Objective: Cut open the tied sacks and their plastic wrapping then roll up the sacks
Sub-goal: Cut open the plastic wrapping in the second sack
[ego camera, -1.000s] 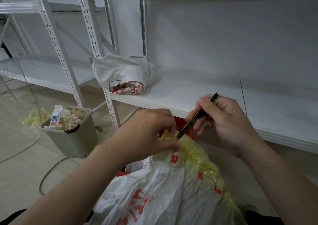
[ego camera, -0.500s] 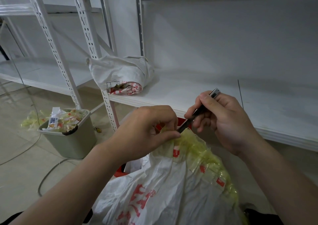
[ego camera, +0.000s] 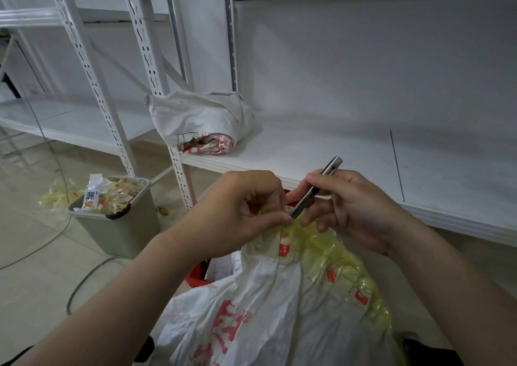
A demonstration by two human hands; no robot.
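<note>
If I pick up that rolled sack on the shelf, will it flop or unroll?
The rolled sack is creased, soft fabric, so it probably sags. No tie shows, so it may unroll. It lies sideways on the shelf, so a push might roll it.

Sacks, wrapping and knife as we find them

Near us a crumpled white sack [ego camera: 246, 304] with red print lies with its bunched top swathed in yellowish plastic wrapping [ego camera: 330, 249]. A slim metal knife [ego camera: 302, 203] slants down, tip at that bunch. Far left, a rolled sack [ego camera: 195, 119] lies on its side on the shelf [ego camera: 307, 147].
</note>
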